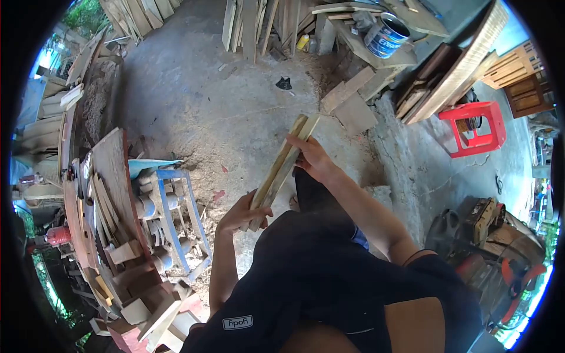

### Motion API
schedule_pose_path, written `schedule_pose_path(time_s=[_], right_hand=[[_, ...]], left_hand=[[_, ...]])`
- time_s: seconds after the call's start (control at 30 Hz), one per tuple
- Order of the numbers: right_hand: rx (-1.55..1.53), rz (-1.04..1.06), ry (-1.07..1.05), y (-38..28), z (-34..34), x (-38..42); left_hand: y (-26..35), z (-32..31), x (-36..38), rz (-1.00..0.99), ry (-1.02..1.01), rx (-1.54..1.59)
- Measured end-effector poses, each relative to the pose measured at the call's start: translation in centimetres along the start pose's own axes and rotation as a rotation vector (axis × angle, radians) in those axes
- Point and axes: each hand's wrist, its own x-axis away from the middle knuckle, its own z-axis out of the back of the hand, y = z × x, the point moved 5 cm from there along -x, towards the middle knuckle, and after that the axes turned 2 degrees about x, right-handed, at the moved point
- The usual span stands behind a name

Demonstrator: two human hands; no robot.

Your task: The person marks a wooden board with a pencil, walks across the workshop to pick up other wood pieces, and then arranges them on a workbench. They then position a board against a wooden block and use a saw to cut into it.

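Two narrow wooden strips [280, 176] lie side by side, slanting from lower left to upper right in front of my body. The fingers of my left hand [242, 214] are wrapped round their lower end. Near the upper end, my right hand [312, 157] grips the same strips, fingers across the top and side. The strips are held above the concrete floor, and both hands touch them at once.
At the left, a workbench [126, 200] holds wood pieces beside a blue metal frame [170, 217]. A paint can [386, 36] stands on a low bench at the top right. Further right are a red stool [500, 126] and leaning boards. Machinery [471, 241] sits lower right.
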Motion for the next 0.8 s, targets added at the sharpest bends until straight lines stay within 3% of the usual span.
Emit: schedule_pose_path(time_s=[0.13,0.43,0.67,0.8], right_hand=[[0.067,-0.103,-0.064,-2.1,-2.7,-8.0],[0.139,-0.324,-0.072,-8.7,-6.0,-24.9],[0.094,-0.475,-0.050,-9.7,-7.0,-32.8],[0.010,-0.460,-0.008,-8.5,-7.0,-35.8]], left_hand=[[3.7,5.1,-3.0,-0.076,0.049,-0.015],[12.5,14.2,-11.9,0.045,0.204,0.193],[15.7,18.9,-16.1,0.125,0.281,0.316],[16.4,22.7,-17.6,0.220,0.223,0.283]])
